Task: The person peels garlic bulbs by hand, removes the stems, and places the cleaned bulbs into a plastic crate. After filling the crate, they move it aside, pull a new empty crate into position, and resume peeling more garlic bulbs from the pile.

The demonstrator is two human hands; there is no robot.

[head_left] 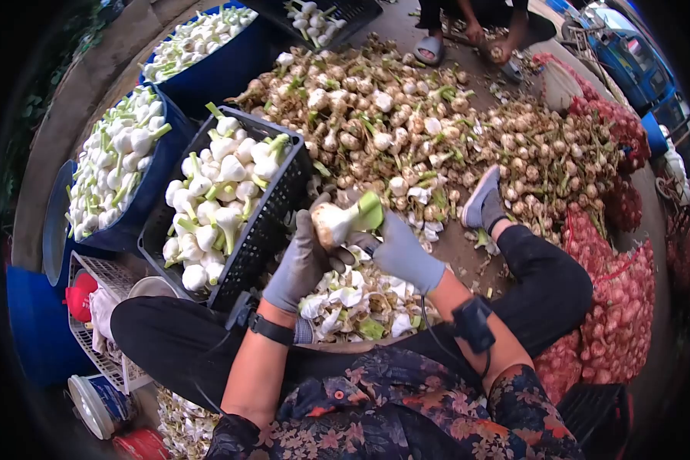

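Observation:
A garlic bulb (333,224) with a thick pale stalk and a cut green end is held up in front of me. My left hand (303,253), in a grey glove with a soiled palm, is closed around the bulb. My right hand (406,247), gloved too, is curled right beside the green stalk end; what its fingers hold is hidden. Below both hands lies a heap of peeled garlic skins (360,299). On my left stands a black crate (272,207) filled with cleaned white garlic bulbs (222,192).
Uncleaned garlic (391,115) is piled ahead. Blue tubs (172,115) of white garlic stand at the left. Red mesh sacks (621,307) are on the right. Another person's hands (487,38) work at the far side. A white rack (103,322) and bucket (96,406) sit lower left.

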